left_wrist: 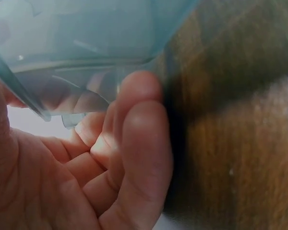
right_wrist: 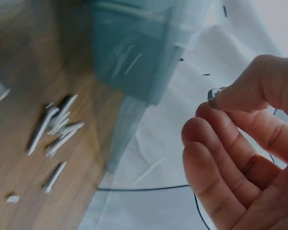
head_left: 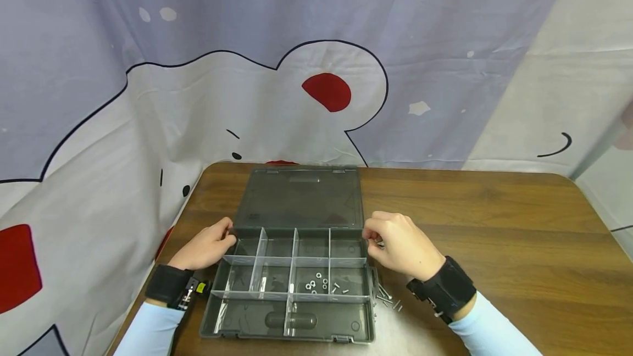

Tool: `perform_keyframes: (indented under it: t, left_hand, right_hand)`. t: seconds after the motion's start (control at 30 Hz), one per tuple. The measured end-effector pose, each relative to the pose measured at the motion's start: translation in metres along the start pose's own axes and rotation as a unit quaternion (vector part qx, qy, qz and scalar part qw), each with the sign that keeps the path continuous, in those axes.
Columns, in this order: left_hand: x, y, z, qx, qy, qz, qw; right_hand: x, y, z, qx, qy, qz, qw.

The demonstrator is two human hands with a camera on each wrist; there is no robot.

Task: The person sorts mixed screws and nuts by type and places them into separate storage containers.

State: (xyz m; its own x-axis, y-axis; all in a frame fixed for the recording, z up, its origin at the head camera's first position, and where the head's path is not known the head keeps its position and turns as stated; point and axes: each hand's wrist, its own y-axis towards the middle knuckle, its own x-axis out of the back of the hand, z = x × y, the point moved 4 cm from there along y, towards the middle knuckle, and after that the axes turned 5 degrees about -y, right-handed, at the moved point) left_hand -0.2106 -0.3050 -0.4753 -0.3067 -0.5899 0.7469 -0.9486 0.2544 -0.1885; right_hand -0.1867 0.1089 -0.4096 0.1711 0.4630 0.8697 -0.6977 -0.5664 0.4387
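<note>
A grey see-through compartment box point(head_left: 288, 316) lies open on the table, its lid point(head_left: 301, 196) folded back. At its upper left corner my left hand point(head_left: 205, 246) grips the side wall; in the left wrist view, curled fingers point(left_wrist: 146, 148) lie against the clear plastic. Over the upper right corner is my right hand point(head_left: 403, 246), its thumb and forefinger pinching a small metal nut point(right_wrist: 213, 96). Several nuts point(head_left: 312, 284) sit in one middle-row compartment. Small screws point(head_left: 345, 291) lie in the compartment to their right.
Loose screws point(right_wrist: 62, 139) are scattered on the wooden table point(head_left: 494, 235) just right of the box. Behind the table hangs a printed curtain point(head_left: 247, 103). Thin clear dividers point(head_left: 294, 243) split the box into compartments.
</note>
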Motion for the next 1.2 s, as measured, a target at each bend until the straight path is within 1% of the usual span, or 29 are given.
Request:
perform_keyframes:
  t: [0.13, 0.3, 0.77, 0.87, 1.0, 1.07, 1.13, 1.2]
  left_hand:
    - [-0.001, 0.001, 0.001, 0.002, 0.004, -0.003, 1.0]
    - [-0.003, 0.002, 0.003, 0.008, 0.01, -0.006, 0.9999]
    - [-0.004, 0.002, 0.002, 0.01, 0.009, -0.007, 0.9999]
    - [-0.004, 0.001, 0.002, 0.012, 0.008, -0.007, 0.9999]
    - [-0.003, 0.001, 0.002, 0.013, 0.007, -0.008, 0.9999]
    - [-0.002, 0.001, 0.001, 0.014, 0.007, -0.008, 0.9998]
    - [-0.002, 0.0, 0.001, 0.014, 0.007, -0.009, 0.9998]
    - [-0.002, 0.0, 0.002, 0.015, 0.007, -0.008, 0.9998]
  right_hand:
    - [0.001, 0.012, 0.005, 0.01, 0.024, -0.003, 1.0]
    - [0.002, 0.021, 0.01, 0.02, 0.027, -0.006, 0.999]
    - [0.001, 0.026, 0.015, 0.029, 0.021, -0.001, 0.999]
    - [0.002, 0.025, 0.016, 0.026, 0.013, 0.025, 0.999]
    - [0.005, 0.019, 0.015, 0.007, -0.006, 0.095, 0.995]
    - [0.008, 0.015, 0.011, -0.004, -0.015, 0.121, 0.993]
    - [0.011, 0.011, 0.005, -0.015, -0.016, 0.131, 0.991]
    - [0.014, 0.007, -0.002, -0.025, -0.016, 0.132, 0.991]
